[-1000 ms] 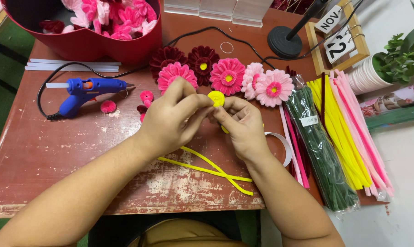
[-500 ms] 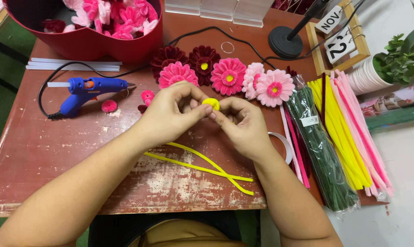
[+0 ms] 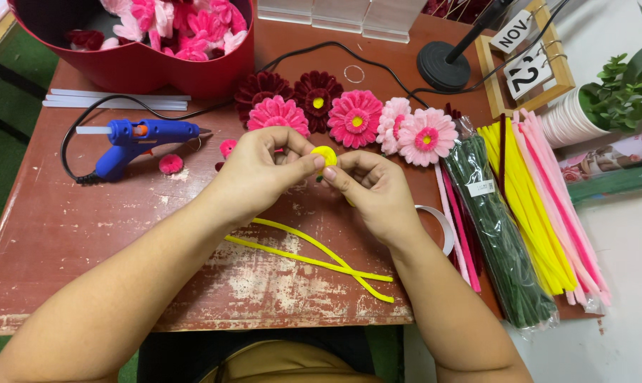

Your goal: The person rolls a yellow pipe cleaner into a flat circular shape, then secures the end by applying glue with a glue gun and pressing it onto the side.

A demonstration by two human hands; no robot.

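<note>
Pinching yellow coil (image 3: 325, 154) btwn both hands, loose yellow stems (image 3: 314, 259) below

a small yellow fuzzy coil (image 3: 325, 154), round and flat like a button, made of wound pipe cleaner. it is pinched between the fingertips of the left hand (image 3: 258, 176) and the right hand (image 3: 375, 191), held just above the tabletop (image 3: 87, 234) with its round face turned up toward the viewer. a short dark green bit shows just under it, too small to make out. both hands meet around it, fingertips touching its edge.
</note>
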